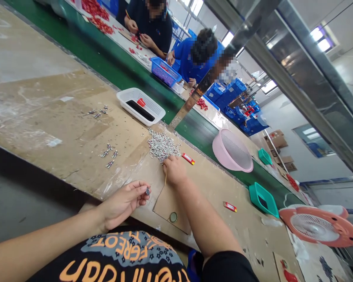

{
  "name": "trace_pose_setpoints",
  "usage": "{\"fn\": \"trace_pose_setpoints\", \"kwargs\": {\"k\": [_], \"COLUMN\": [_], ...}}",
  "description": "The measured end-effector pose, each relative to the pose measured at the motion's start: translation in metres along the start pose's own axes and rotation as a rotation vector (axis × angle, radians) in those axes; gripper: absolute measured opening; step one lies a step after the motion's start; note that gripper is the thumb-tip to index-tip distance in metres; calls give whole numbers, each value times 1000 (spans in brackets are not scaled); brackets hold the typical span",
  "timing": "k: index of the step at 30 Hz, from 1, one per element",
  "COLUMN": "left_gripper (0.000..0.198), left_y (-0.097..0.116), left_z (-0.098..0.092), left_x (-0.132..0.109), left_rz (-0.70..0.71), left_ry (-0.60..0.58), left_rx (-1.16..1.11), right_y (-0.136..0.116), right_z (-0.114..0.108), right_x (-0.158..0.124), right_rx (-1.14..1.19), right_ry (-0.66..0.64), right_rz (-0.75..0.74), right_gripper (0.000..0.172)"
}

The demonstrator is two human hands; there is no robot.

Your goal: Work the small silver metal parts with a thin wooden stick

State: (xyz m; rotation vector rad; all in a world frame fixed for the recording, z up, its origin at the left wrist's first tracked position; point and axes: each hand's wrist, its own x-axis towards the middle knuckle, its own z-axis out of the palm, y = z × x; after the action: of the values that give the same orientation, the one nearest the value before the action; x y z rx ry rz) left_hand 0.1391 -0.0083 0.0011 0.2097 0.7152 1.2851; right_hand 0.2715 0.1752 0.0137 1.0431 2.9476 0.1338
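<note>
Left fingers (139, 187) pinch a metal part (147, 191); a white basket (124, 98) holds a red piece (141, 102).

Bright light from the windows (320, 39) fills the room, with soft shadows and wide-angle distortion bowing the edges.

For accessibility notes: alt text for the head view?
A person's right hand holds a thin wooden stick at a pile of small metal parts on a cardboard-covered workbench; the left hand pinches a small metal piece. Beyond a green belt, two co-workers handle red parts.
</note>
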Motion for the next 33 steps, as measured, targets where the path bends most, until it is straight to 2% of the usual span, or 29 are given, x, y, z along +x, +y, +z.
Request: {"fn": "trace_pose_setpoints", "kwargs": {"k": [7, 9, 14, 18, 24, 33], "left_gripper": [10, 11, 10, 10, 11, 10], "left_y": [3, 3, 2, -1, -3, -6], "left_z": [-3, -2, -1, 2, 7, 8], "left_x": [0, -2, -9, -11, -13, -17], "left_rz": [68, 84, 127, 137, 155, 209], "left_ry": [16, 20, 14, 6, 11, 4], "left_rx": [-38, -45, -54, -73, -45, 47], "right_y": [-8, -20, -68, -97, -113, -119], "right_z": [-19, -26, -32, -27, -28, -34], "right_x": [-4, -16, -63, -86, -90, -91], "right_rx": [366, 534, 1390, 1725, 1914, 1972], "right_ry": [271, 274, 188, 163, 185, 187], "right_rz": [117, 153, 310, 431, 556, 577], "right_gripper": [13, 12, 15, 16, 14, 16]}}
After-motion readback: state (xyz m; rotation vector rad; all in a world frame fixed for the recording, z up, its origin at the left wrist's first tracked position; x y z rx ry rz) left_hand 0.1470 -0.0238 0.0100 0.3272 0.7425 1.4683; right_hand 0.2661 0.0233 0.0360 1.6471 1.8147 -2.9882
